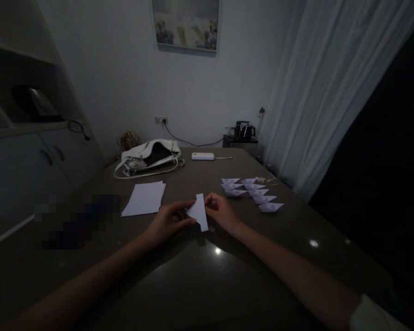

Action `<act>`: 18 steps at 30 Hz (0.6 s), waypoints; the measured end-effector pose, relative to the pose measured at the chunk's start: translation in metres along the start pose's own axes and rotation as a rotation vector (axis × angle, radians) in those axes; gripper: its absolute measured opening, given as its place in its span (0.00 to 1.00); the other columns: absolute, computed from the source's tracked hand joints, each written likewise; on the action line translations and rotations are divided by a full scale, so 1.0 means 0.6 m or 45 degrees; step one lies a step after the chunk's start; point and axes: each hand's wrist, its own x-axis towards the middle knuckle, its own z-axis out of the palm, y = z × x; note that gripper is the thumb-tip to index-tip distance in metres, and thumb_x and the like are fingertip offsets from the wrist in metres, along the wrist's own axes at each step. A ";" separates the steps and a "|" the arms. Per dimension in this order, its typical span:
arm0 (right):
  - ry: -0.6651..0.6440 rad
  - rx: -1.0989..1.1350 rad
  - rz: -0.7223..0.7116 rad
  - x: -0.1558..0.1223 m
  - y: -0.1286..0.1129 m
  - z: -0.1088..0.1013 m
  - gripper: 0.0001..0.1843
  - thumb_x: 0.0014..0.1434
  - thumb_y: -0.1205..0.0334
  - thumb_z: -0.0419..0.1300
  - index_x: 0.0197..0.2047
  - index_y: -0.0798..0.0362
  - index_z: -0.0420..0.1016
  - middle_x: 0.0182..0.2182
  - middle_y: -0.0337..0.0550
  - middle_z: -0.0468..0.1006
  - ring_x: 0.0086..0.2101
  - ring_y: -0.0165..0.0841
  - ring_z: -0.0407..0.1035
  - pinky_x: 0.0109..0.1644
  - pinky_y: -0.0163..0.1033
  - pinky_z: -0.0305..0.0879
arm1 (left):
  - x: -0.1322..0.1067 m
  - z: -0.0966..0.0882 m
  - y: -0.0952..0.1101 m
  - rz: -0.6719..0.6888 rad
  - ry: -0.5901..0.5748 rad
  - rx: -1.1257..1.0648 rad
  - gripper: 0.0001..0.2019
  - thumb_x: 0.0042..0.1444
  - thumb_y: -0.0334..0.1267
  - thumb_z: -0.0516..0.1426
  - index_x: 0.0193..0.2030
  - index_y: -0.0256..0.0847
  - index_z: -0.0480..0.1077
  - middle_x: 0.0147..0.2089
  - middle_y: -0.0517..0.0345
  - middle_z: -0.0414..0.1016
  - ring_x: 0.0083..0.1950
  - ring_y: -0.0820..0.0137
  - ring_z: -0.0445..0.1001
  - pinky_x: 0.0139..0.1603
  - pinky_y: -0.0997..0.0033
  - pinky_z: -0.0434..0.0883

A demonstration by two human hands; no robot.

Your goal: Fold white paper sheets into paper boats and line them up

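Observation:
Between my hands, just above the table, is a partly folded sheet of paper [199, 212], with a pointed end toward the left and a long straight band on the right. My left hand [170, 218] grips its pointed side, thumb below and fingers above. At the band's right edge, my right hand [222, 212] is closed with its fingertips pinched on the paper. To the right stand folded paper boats [264, 199] in two rows, several in all. A stack of white paper sheets [145, 198] lies left of my hands.
A white handbag [152, 156] sits at the back left of the dark table [193, 285]. Near the far edge lies a white power strip-like device [203, 156] with a short cable. Small scraps [264, 179] lie behind the boats. A curtain [296, 92] hangs at the right.

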 end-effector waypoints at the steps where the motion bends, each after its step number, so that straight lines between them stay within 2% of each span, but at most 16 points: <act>1: -0.009 -0.006 -0.001 0.000 -0.001 0.000 0.13 0.44 0.60 0.65 0.28 0.53 0.63 0.23 0.34 0.69 0.24 0.26 0.65 0.28 0.31 0.62 | 0.000 0.001 0.000 0.002 -0.003 0.002 0.28 0.49 0.46 0.61 0.56 0.37 0.66 0.36 0.55 0.75 0.35 0.65 0.73 0.37 0.65 0.71; 7: -0.120 -0.020 -0.068 -0.004 -0.007 0.003 0.08 0.47 0.62 0.63 0.31 0.55 0.68 0.28 0.39 0.74 0.27 0.28 0.69 0.30 0.33 0.64 | 0.001 0.002 -0.001 0.023 0.051 0.059 0.26 0.49 0.45 0.61 0.54 0.35 0.68 0.36 0.54 0.75 0.33 0.67 0.72 0.34 0.69 0.69; 12: -0.179 -0.097 -0.186 -0.009 -0.005 0.009 0.09 0.47 0.67 0.61 0.35 0.57 0.73 0.31 0.43 0.77 0.31 0.32 0.71 0.38 0.39 0.66 | 0.000 -0.001 0.003 0.031 0.047 0.086 0.23 0.49 0.45 0.61 0.50 0.36 0.70 0.33 0.57 0.75 0.32 0.68 0.71 0.34 0.70 0.68; 18: -0.223 -0.182 -0.131 -0.013 -0.003 0.009 0.10 0.47 0.69 0.61 0.36 0.57 0.75 0.33 0.45 0.79 0.33 0.33 0.72 0.39 0.39 0.67 | -0.002 -0.001 0.014 0.031 0.057 0.101 0.20 0.47 0.46 0.62 0.45 0.38 0.73 0.31 0.58 0.75 0.31 0.68 0.71 0.32 0.71 0.67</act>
